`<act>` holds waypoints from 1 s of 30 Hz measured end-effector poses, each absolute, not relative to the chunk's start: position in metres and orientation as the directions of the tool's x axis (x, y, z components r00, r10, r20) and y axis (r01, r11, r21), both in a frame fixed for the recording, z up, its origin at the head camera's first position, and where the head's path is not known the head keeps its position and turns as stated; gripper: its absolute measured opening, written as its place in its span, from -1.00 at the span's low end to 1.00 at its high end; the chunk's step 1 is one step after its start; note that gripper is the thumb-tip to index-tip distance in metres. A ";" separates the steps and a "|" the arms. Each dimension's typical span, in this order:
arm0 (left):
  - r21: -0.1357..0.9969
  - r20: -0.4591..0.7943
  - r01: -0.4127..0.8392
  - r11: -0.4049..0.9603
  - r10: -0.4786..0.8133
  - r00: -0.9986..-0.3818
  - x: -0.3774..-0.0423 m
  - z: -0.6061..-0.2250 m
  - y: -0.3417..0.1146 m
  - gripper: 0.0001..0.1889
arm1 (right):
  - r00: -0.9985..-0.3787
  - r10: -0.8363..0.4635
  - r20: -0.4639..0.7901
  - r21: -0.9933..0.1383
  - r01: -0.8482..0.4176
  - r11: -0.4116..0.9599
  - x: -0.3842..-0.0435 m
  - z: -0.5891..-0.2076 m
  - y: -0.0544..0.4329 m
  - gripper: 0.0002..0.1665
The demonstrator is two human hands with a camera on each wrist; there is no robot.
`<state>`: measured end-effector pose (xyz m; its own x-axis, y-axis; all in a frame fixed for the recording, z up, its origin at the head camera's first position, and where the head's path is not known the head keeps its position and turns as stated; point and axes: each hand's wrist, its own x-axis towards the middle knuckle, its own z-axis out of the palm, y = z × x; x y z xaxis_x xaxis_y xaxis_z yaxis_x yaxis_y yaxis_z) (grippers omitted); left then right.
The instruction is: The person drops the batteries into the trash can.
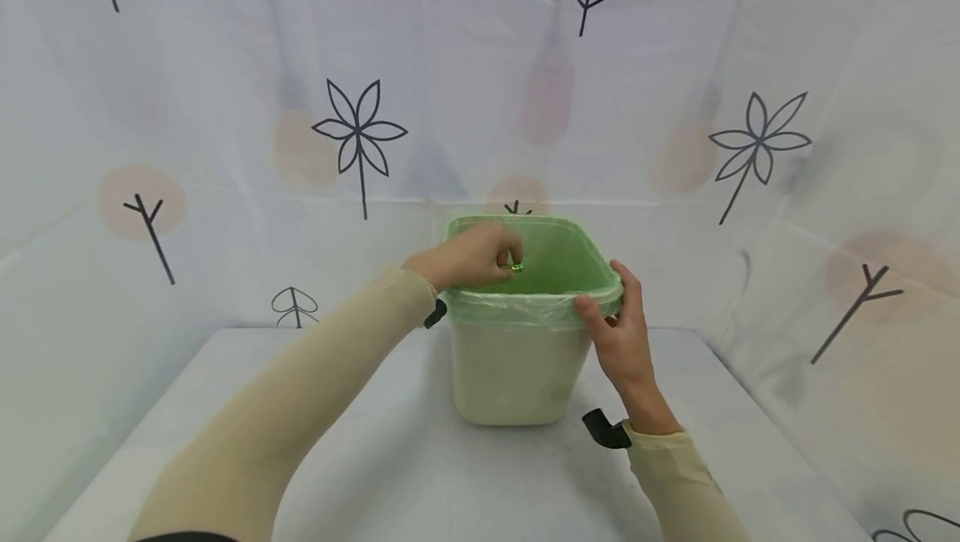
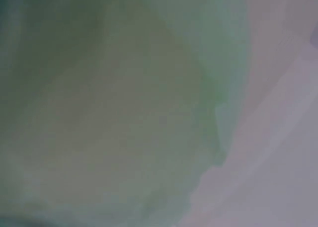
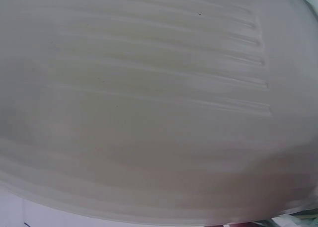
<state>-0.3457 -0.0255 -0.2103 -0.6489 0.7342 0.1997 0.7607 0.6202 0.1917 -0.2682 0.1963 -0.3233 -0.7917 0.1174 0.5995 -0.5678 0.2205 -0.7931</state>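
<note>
A pale wastebasket [image 1: 517, 375] stands upright, lined with a thin green bag [image 1: 558, 254] folded out over its rim. My left hand [image 1: 474, 254] reaches over the rim at the left, its fingers curled down. At its fingertips is a small shiny yellow-green thing [image 1: 517, 268], seemingly pinched; its kind is too small to make out. My right hand [image 1: 621, 338] grips the right front corner of the rim, thumb on the bag at the front and fingers round the side. Bag film [image 2: 124, 113] fills most of the left wrist view, blurred. The basket's ridged wall [image 3: 149, 117] fills the right wrist view.
The basket stands on a white table [image 1: 360, 459], near its back edge. Behind it hangs a pale cloth [image 1: 450, 50] printed with leaf and flower outlines, which also closes in both sides. A black strap piece [image 1: 606, 429] sits at my right wrist.
</note>
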 end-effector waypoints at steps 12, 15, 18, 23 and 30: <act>0.153 0.102 0.725 0.672 0.719 -0.688 -0.343 -0.215 -0.024 -0.82 | -0.788 0.125 0.602 -0.791 -0.568 0.227 -0.268 -0.324 0.196 -0.24; 0.157 0.104 0.724 0.671 0.718 -0.688 -0.342 -0.214 -0.025 -0.82 | -0.791 0.123 0.599 -0.792 -0.565 0.231 -0.269 -0.324 0.195 -0.24; 0.161 0.109 0.726 0.668 0.719 -0.686 -0.342 -0.213 -0.025 -0.81 | -0.791 0.124 0.599 -0.793 -0.564 0.230 -0.269 -0.323 0.196 -0.23; 0.163 0.102 0.716 0.678 0.711 -0.696 -0.341 -0.213 -0.025 -0.79 | -0.797 0.123 0.591 -0.800 -0.560 0.215 -0.268 -0.323 0.195 -0.23; 0.164 0.102 0.701 0.694 0.695 -0.711 -0.341 -0.215 -0.025 -0.74 | -0.798 0.118 0.591 -0.801 -0.561 0.210 -0.268 -0.324 0.195 -0.23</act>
<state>-0.3412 -0.0246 -0.2149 -0.7115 0.6953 0.1020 0.7014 0.6936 0.1642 -0.2680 0.1953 -0.3239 -0.7984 0.1179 0.5905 -0.5612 0.2099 -0.8006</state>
